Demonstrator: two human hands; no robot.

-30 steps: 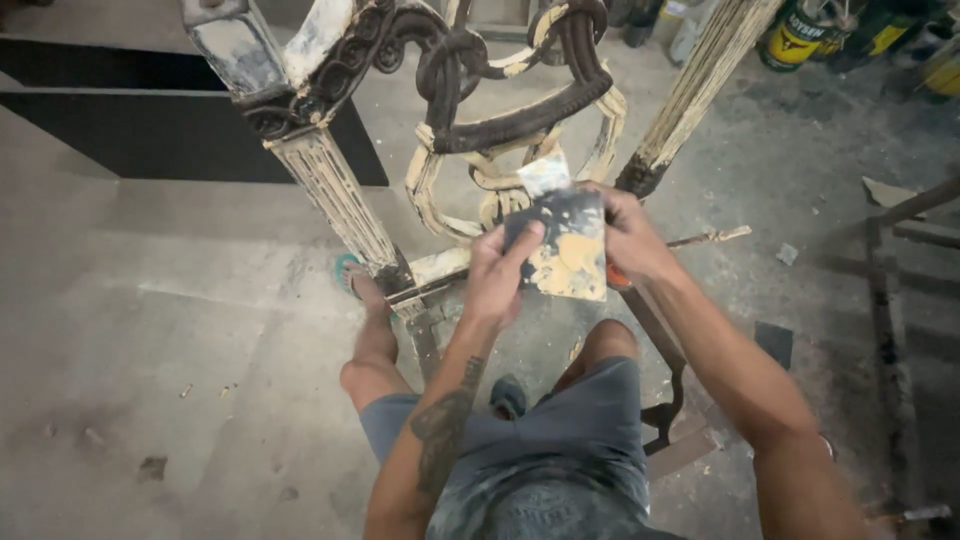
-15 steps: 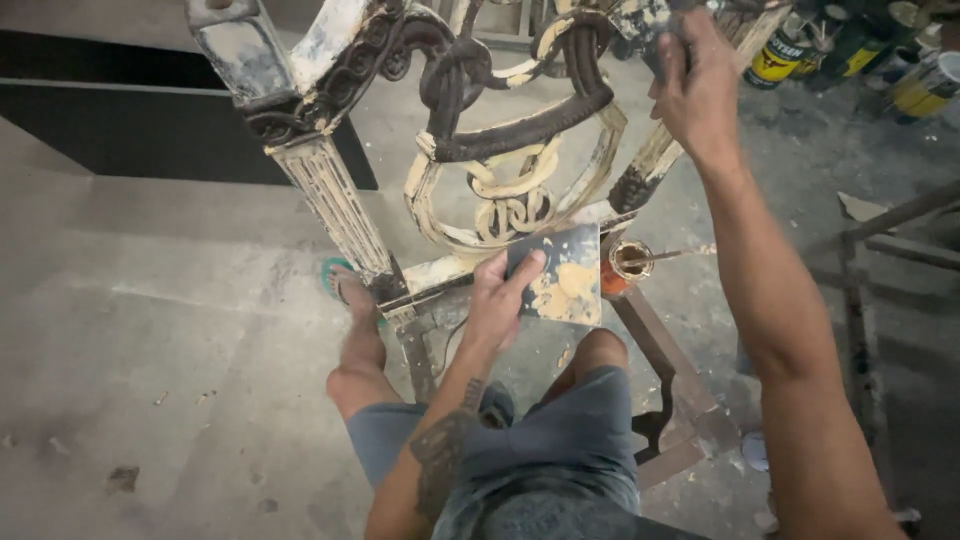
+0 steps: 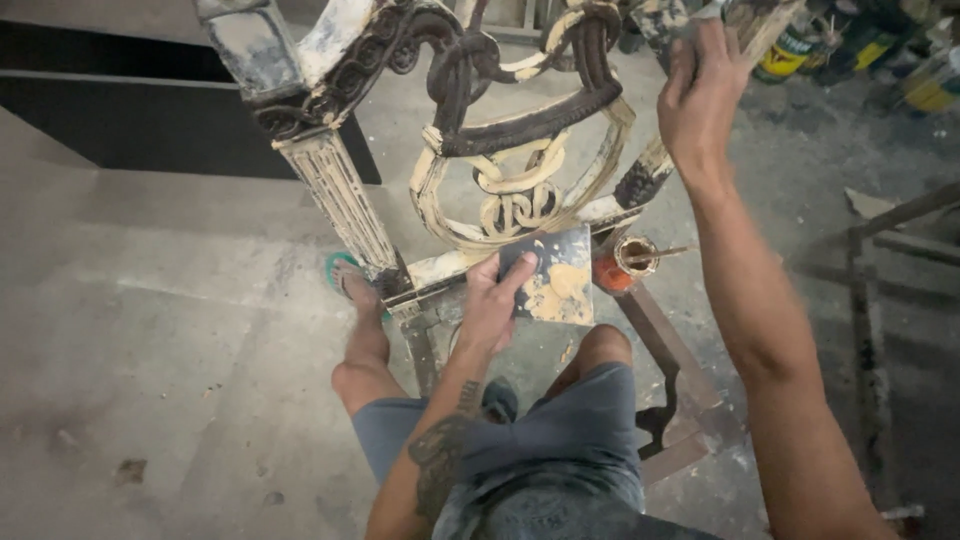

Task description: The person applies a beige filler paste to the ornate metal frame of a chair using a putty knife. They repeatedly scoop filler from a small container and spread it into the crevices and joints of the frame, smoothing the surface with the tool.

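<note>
My right hand [image 3: 700, 90] had drifted slightly lower on the far right post of the carved chair frame [image 3: 520, 150], fingers wrapped around it. Nearer, my left hand [image 3: 492, 305] gripped the putty-smeared board [image 3: 555, 275] flat, just below the scrollwork.

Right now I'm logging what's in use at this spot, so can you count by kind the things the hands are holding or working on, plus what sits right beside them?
Flat square board smeared with filler, in the left hand: 1
Carved chair frame, gripped up top by the right hand: 1
Small can with a stick in it: 1
Total: 3
</note>
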